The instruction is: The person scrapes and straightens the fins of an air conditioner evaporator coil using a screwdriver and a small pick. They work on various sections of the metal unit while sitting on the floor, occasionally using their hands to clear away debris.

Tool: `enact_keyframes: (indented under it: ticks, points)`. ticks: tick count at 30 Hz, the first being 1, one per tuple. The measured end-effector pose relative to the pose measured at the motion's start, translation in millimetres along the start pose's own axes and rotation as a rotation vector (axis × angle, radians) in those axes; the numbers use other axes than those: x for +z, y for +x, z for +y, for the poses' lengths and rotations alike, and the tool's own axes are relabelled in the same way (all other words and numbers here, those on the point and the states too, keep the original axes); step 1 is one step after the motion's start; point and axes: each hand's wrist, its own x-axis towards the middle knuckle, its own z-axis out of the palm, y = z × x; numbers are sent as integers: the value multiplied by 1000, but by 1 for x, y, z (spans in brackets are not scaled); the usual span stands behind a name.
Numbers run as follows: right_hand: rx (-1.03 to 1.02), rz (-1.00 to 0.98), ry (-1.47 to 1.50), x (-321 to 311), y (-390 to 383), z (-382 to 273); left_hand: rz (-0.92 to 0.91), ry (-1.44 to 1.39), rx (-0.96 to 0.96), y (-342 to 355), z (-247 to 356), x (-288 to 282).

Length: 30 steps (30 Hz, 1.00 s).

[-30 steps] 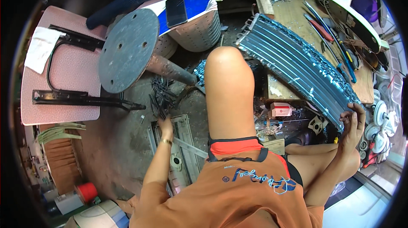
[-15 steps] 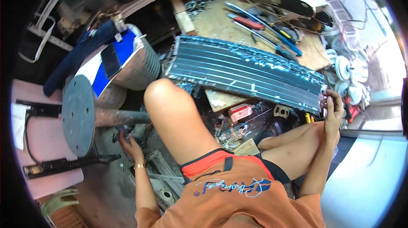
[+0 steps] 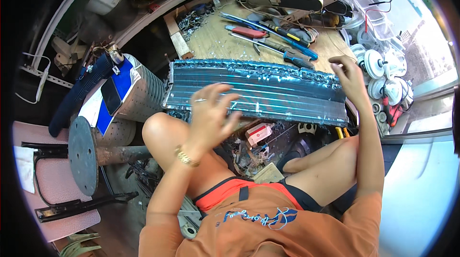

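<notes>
A long, dark ribbed metal panel (image 3: 268,91) with a ragged, shiny strip along its far edge lies across in front of my knees, its far side on the wooden bench board. My left hand (image 3: 211,113) is over its near left part, fingers apart and bent, with nothing seen in them. Whether its fingertips touch the ribs I cannot tell. At the panel's far right corner is my right hand (image 3: 352,79), fingers loosely curled and the thumb apart, holding nothing visible.
Behind the panel, screwdrivers (image 3: 297,59) and a red-handled cutter (image 3: 247,31) lie on the wooden board (image 3: 206,43). White pulleys (image 3: 376,65) are stacked at the right. A phone (image 3: 111,96) rests on a perforated drum (image 3: 143,89) at the left, near a round metal stand (image 3: 82,156).
My left hand has come up from low beside the stand to over the panel. My right hand has moved from the panel's near right corner to its far right corner.
</notes>
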Motion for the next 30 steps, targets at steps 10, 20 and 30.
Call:
enact_keyframes:
  ticks: [10, 20, 30]
  points:
    - [-126, -60, -280, 58, 31, 35, -325, 70, 80, 66, 23, 100]
    - [-226, -91, -472, 111, 105, 20, -571, -149, 23, 93, -22, 113]
    - [-125, -125, -512, 129, 107, 20, -258, 9, 109, 56, -4, 122]
